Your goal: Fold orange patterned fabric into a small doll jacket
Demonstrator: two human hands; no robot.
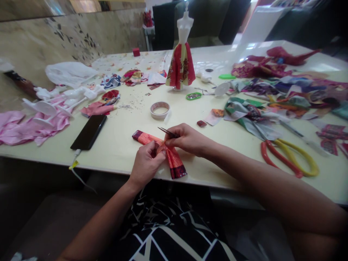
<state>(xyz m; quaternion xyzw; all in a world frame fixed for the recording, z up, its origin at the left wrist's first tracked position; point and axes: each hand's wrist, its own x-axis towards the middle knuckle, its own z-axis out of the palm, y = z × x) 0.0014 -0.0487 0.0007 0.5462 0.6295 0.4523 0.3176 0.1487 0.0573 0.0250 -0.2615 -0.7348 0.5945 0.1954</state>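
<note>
An orange-red piece of fabric (174, 159) with dark purple ends lies near the table's front edge, gathered at its middle. My left hand (148, 159) is closed, its fingertips pinching the gathered part. My right hand (187, 139) is closed too, with thumb and finger at the same gather from the other side. Held within the right hand is a dark tweezers-like tool (165, 131), its two thin points sticking out to the left. Fingers hide the exact pinch point. Beyond the hands sits a roll of tape (160, 110) with a loose end.
A miniature dress form (181, 70) in a red and yellow skirt stands at the back. To the left lie a phone (89, 132) with its cable and pink cloth (32, 127). Scissors (288, 156) and fabric scraps (293, 90) cover the right. A green pin tray (193, 95) sits mid-table.
</note>
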